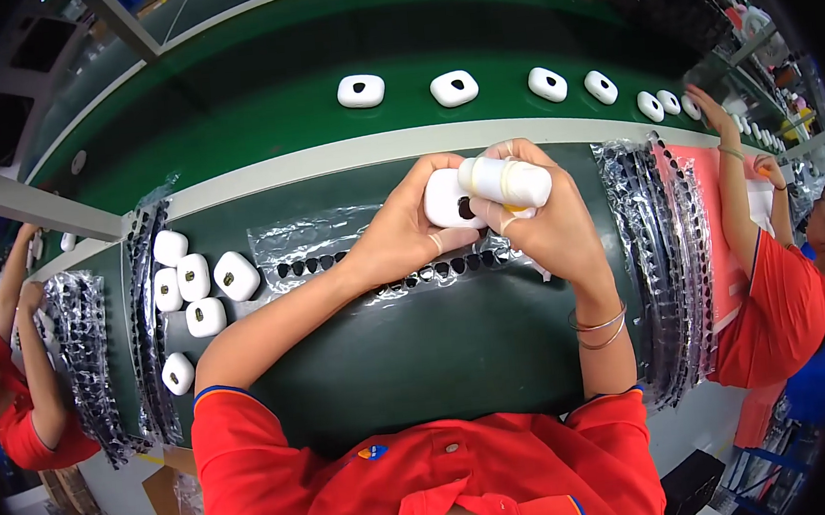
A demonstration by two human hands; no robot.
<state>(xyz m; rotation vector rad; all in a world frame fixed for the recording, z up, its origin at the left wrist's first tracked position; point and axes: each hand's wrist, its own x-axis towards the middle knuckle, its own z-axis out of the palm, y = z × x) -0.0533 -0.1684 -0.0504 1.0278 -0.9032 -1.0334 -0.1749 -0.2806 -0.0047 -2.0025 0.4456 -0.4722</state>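
Between my hands is a white rounded plastic case point(441, 196) with a dark oval spot on its face. My left hand point(400, 224) is closed around its left side, thumb along the lower edge. My right hand point(556, 215) grips a white cylindrical bottle point(499, 179), tilted over the case's right side; its fingertips come close to the dark spot. Whether the bottle touches the case I cannot tell. Under my hands, a clear plastic strip point(307, 229) with a row of small black pieces point(443, 269) lies on the dark green worktop.
Several white cases point(206, 317) sit at the left of the worktop. Beyond a pale rail, more cases point(361, 91) rest on a green conveyor belt point(254, 124). Bundles of black-piece strips point(663, 265) lie right and left. Co-workers in red shirts point(780, 314) work on both sides.
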